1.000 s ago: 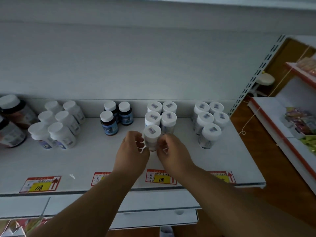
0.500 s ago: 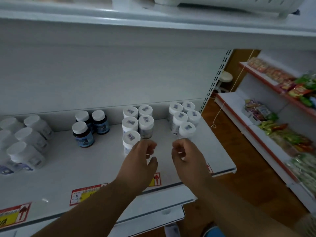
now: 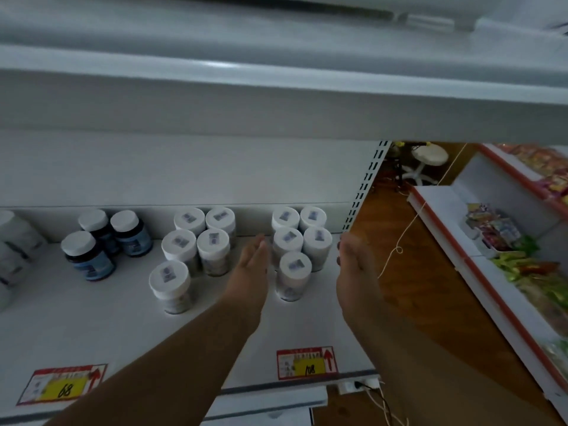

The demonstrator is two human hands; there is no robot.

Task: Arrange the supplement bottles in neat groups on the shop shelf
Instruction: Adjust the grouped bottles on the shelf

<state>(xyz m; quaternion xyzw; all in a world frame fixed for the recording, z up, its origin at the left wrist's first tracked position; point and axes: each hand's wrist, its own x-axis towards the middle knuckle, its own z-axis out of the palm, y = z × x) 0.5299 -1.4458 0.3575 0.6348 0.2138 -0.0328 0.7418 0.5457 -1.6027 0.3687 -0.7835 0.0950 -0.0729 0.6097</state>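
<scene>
Two bare hands reach over the white shelf (image 3: 92,327), both flat with fingers straight and held together, palms facing each other, gripping nothing. Left hand (image 3: 253,265) sits just left of the right-most bottle group, right hand (image 3: 353,265) just right of it, so the five-bottle cluster lies between the palms; cannot tell if either palm actually touches a bottle. That cluster is clear bottles with white caps and small stickers on top: two at the back wall, two in the middle, one front bottle (image 3: 293,276) alone nearest the shelf edge. All upright, packed close. Next group to the left, same bottle type, also five: two back, two middle, and a lone front bottle (image 3: 170,287) set forward and left, slightly apart from its group. Further left, three dark blue-label bottles (image 3: 89,256) with plain white caps, upright, two behind and one in front. At far left edge, larger white bottles (image 3: 15,241), cut off by the frame, blurred. Price tag marked 108 (image 3: 307,362) on the shelf front below the hands, another tag marked 68 (image 3: 61,385) toward the left. Upper shelf (image 3: 276,87) overhangs the top. On the right, across a wooden floor (image 3: 384,241), a red-trimmed rack (image 3: 491,287) holds colourful snack packs; a white stool (image 3: 427,161) stands behind.
</scene>
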